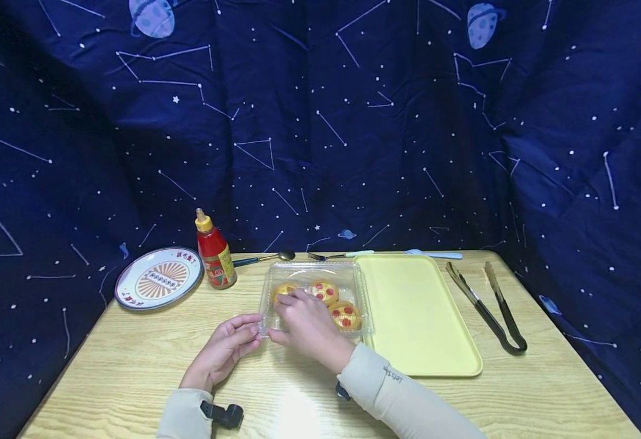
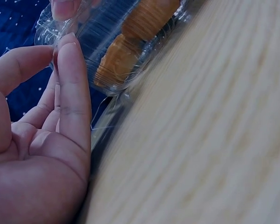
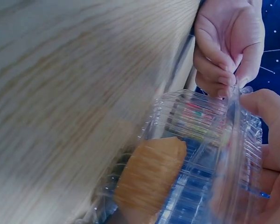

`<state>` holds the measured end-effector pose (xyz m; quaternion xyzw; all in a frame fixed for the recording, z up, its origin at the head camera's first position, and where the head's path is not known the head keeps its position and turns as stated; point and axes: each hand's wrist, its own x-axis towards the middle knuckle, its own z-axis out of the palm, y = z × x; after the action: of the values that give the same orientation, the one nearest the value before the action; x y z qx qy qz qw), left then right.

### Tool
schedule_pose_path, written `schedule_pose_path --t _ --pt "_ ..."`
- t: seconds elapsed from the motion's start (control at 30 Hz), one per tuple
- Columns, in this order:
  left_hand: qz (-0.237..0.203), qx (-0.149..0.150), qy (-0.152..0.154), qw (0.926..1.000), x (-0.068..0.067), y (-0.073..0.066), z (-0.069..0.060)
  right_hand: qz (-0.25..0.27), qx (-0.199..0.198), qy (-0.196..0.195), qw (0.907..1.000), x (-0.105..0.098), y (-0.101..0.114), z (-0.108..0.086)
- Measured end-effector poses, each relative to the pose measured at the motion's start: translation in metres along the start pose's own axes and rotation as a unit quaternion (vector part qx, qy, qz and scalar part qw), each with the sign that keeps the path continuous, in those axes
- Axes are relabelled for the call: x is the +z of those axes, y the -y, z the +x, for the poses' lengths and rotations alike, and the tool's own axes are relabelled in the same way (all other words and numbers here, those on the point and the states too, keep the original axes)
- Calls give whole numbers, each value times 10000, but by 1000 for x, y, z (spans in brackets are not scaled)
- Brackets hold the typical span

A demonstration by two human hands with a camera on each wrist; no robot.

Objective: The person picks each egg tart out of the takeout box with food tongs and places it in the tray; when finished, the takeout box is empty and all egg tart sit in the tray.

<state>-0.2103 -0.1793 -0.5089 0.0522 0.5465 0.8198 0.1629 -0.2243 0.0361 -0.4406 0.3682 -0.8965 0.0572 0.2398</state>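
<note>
A clear plastic clamshell box [image 1: 364, 286] lies on the table with its lid down. Inside are several round pastries with red spots on top, one pastry [image 1: 345, 316] at the front right. My left hand [image 1: 227, 347] pinches the rim at the box's front left corner between thumb and fingertips. Over the lid reaches my right hand [image 1: 306, 323], its fingers bent on top and its thumb by the front rim near the left fingertips. In the right wrist view, the thumb [image 3: 263, 105] touches the rim; whether the fingers grip the lid is unclear.
Right of the box lies a yellow tray [image 1: 419, 311], then black-handled tongs [image 1: 490, 311]. Behind are a spoon [image 1: 265, 258], a fork [image 1: 342, 255] and a light blue utensil [image 1: 435, 253]. A red sauce bottle [image 1: 214, 253] and a patterned plate [image 1: 158, 278] stand at the left.
</note>
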Motion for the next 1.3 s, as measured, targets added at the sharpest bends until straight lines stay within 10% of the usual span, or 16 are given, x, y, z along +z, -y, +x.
schedule_pose_path --t 1.3 --pt "380 212 120 9990 5 5 1 -135 347 75 9993 -9 -5 -17"
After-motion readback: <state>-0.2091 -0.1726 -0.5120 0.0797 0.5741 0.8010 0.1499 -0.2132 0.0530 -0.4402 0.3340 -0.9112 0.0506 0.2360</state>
